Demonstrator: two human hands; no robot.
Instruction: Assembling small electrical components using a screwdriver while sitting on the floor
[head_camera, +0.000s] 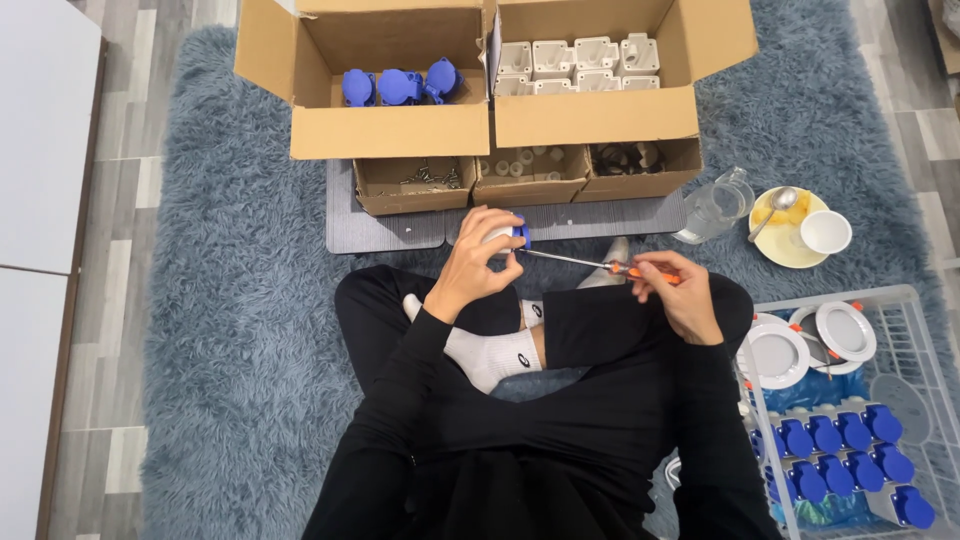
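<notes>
Screwdriver (590, 263) lying nearly level above the lap, tip aimed left into a white-and-blue socket (507, 235).
Left hand (470, 262) wrapped around the socket; right hand (680, 290) pinching the orange handle; three blue caps (400, 86) in the left cardboard box (390, 130).

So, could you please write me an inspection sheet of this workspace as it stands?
Surface: shaggy blue-grey rug on a wood-look floor; grey mat under the small boxes.
Job's things: left hand grips a white and blue part; right hand holds an orange-handled screwdriver, tip at the part.
Clutter: large box of blue caps; large box of white housings; three small boxes of hardware; glass jug; yellow plate with spoon and white cup; white wire basket of finished blue pieces and round white fittings.
Grippers: both hands closed on their items.
Cables: nothing seen.
Surroundings: white panel at the left edge.
</notes>
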